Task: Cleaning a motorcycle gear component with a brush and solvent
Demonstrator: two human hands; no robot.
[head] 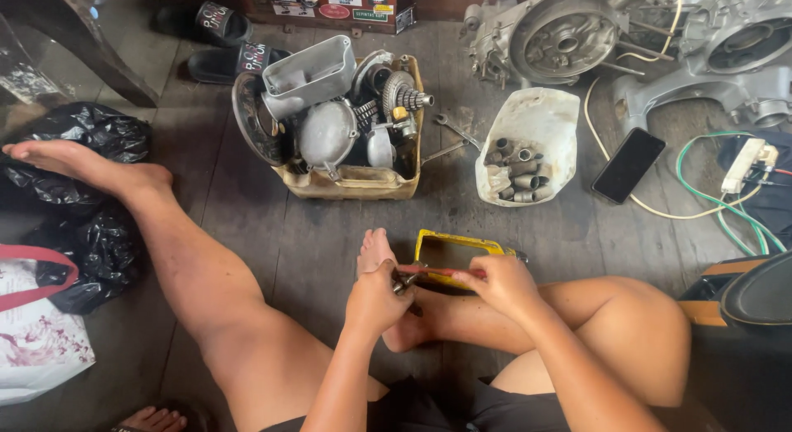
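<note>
Down low, bare floorboards (pixel 330 234) lie between the yellow tray (pixel 450 249) and parts box (pixel 355 183); left hand (pixel 375 298) and right hand (pixel 499 282) both curl closed around a red-handled tool (pixel 437 272) over the foot (pixel 388 271).

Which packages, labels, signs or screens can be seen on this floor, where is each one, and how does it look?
Smartphone: right of the white tub, flat on the floor, dark blank screen.
Stickers: top centre, on a dark box front; round and rectangular, red, white, yellow.
Shopping bag: far left, white with pink pattern, red handle.
Black plastic bags: left, crumpled, beside the outstretched leg.
Sandals: top left, black with light printed straps.
</note>
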